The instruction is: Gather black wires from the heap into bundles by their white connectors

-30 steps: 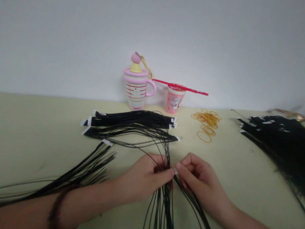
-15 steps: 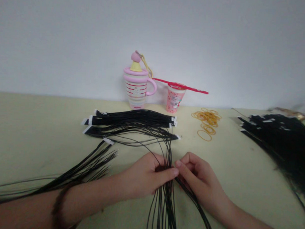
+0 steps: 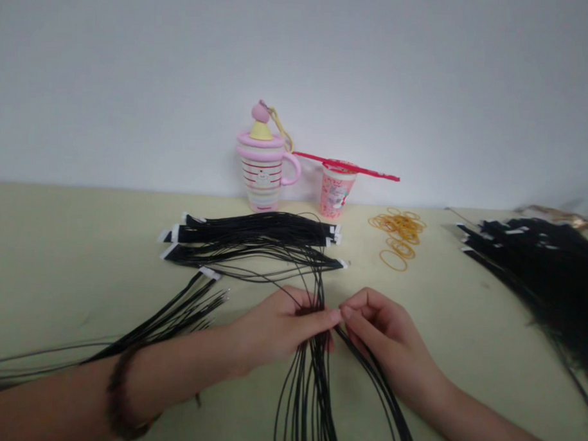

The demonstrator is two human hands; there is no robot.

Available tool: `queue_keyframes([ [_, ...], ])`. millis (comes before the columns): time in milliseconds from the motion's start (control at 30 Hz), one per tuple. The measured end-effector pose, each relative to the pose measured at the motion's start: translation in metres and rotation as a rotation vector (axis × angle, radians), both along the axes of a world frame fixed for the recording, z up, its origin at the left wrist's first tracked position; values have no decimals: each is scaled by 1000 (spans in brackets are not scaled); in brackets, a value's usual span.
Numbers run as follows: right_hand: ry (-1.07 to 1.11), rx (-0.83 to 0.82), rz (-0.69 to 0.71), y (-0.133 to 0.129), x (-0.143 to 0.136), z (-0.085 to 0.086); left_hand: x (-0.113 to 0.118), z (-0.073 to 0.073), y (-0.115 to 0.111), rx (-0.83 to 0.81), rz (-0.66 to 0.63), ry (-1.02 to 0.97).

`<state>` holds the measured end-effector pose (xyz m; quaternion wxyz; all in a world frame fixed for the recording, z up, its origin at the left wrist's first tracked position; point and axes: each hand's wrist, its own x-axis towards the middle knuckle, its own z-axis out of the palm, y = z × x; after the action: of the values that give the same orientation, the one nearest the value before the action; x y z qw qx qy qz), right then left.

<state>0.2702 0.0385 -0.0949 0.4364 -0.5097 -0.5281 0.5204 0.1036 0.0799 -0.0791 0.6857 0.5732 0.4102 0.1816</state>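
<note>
Head cam: the left hand (image 3: 290,323) has its thumb clamped over a thick bundle of black wires (image 3: 315,382), loose ends hanging toward the wearer. Right next to that thumb, the right hand (image 3: 386,330) pinches the top end of a thinner bunch (image 3: 382,384), though its fingertips hide the exact grip. All of this is at front center, over the pale table (image 3: 445,322).

My two cents: keep the left grip snug so strands don't slip, pinch close to the end, and separate gently, since these wires look like they'd tangle easily.

Versus half a second ago, both hands sit slightly higher in view and the hanging strands fan out wider. The rubber bands (image 3: 407,231) and striped mug (image 3: 263,174) haven't really budged.
</note>
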Motion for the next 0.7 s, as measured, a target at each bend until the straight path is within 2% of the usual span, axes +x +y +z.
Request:
queue_keyframes([
  [67, -5, -15, -18, 1, 1, -1, -5, 0, 7, -131, -31, -22],
  [167, 4, -42, -35, 2, 2, -4, -13, -3, 17, -363, -159, -128],
  [267, 27, -57, -58, 3, 2, -7, -16, -8, 20, -473, -209, -205],
  [333, 30, -63, -74, 3, 2, -9, -15, -11, 18, -468, -160, -251],
  [533, -8, -81, -79, 4, 4, -8, -2, -11, 1, -415, 134, -412],
  [700, 16, -99, -95, 3, 4, -6, 7, -11, -9, -356, 209, -348],
])
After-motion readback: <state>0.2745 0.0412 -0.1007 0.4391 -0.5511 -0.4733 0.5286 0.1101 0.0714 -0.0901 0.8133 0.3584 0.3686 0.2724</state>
